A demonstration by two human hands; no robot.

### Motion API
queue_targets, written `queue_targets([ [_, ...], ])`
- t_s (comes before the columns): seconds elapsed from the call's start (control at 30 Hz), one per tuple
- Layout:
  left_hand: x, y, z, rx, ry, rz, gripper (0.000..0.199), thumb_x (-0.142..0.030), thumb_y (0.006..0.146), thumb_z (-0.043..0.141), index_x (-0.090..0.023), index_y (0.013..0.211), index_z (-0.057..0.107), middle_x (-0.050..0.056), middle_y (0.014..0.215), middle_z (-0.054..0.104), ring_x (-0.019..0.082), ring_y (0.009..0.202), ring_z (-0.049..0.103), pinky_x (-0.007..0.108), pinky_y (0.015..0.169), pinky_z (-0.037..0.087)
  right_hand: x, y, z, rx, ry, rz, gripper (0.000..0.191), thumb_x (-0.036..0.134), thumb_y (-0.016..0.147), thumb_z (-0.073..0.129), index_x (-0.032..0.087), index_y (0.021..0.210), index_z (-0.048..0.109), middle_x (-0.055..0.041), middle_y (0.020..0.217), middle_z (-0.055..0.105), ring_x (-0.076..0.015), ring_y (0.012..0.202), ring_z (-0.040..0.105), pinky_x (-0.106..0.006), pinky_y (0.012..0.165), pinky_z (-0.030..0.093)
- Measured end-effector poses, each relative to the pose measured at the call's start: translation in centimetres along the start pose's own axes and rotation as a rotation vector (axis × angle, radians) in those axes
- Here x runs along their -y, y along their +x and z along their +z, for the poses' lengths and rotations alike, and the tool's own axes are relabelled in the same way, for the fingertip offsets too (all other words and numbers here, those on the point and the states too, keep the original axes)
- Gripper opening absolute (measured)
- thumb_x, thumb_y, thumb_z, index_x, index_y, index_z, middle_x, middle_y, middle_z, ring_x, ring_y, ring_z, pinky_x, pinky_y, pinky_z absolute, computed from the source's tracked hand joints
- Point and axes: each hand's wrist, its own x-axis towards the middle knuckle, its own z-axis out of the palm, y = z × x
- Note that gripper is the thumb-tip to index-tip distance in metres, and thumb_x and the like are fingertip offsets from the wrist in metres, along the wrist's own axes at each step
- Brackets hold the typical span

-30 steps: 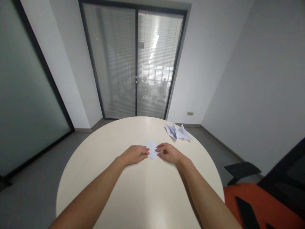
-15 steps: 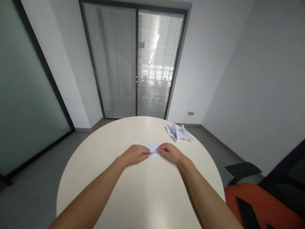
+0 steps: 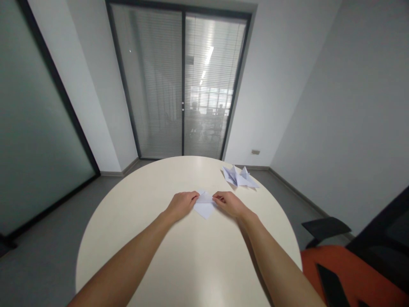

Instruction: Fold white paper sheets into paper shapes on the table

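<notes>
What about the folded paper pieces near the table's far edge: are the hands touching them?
No, the left hand and the right hand are both at the white paper sheet, apart from the folded paper pieces.

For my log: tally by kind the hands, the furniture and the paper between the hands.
Hands: 2 (left hand, right hand)
Paper between them: 1 (white paper)
Tables: 1 (round table)
Chairs: 1 (orange-seated chair)
Total: 5

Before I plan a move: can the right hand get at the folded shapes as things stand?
Probably yes: the folded shapes lie just beyond the right hand with nothing seen between, though its fingertips are at the paper and would likely have to leave it.
</notes>
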Motion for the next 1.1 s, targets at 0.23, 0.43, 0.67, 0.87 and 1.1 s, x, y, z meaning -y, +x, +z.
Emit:
queue_targets([
  [0.23,-0.4,0.2,0.6,-0.052,-0.045,-0.104,0.028,-0.03,0.099,0.043,-0.025,0.106,0.07,0.004,0.099,0.076,0.021,0.088,0.069,0.029,0.077,0.047,0.9,0.1,0.0,-0.007,-0.048,-0.003,0.029,0.033,0.095,0.049,0.018,0.1,0.073,-0.0069,0.09,0.075,-0.0184,0.075,0.064,-0.027,0.068,0.042],
  [0.43,-0.5,0.3,0.8,-0.046,-0.019,-0.184,0.027,-0.029,0.098,0.045,-0.025,0.105,0.07,0.004,0.101,0.075,0.02,0.09,0.069,0.028,0.076,0.048,1.0,0.3,0.4,-0.015,-0.093,-0.019,0.03,0.032,0.097,0.048,0.019,0.1,0.074,-0.0075,0.094,0.075,-0.019,0.079,0.065,-0.027,0.07,0.042],
  [0.67,-0.7,0.3,1.3,-0.067,0.005,-0.203,0.027,-0.025,0.099,0.044,-0.022,0.106,0.07,0.006,0.108,0.073,0.02,0.099,0.066,0.028,0.081,0.048,1.5,0.4,0.6,-0.023,-0.211,-0.013,0.026,0.026,0.096,0.051,0.02,0.102,0.076,-0.0075,0.095,0.072,-0.0187,0.084,0.065,-0.026,0.076,0.043],
  [0.87,-1.0,0.3,1.6,-0.064,0.052,-0.207,0.027,-0.023,0.099,0.044,-0.021,0.107,0.07,0.008,0.106,0.071,0.022,0.102,0.063,0.03,0.084,0.049,1.9,0.2,1.0,-0.052,-0.227,-0.022,0.038,0.022,0.094,0.052,0.022,0.13,0.064,-0.0088,0.116,0.067,-0.0191,0.096,0.066,-0.027,0.086,0.047],
  [1.1,-1.3,0.3,1.6,-0.064,0.08,-0.227,0.027,-0.023,0.098,0.045,-0.02,0.108,0.07,0.01,0.108,0.069,0.024,0.104,0.061,0.033,0.087,0.049,1.9,0.3,1.6,-0.045,-0.263,-0.132,0.036,0.022,0.097,0.05,0.027,0.128,0.066,-0.0097,0.131,0.059,-0.0206,0.111,0.062,-0.033,0.096,0.048],
])
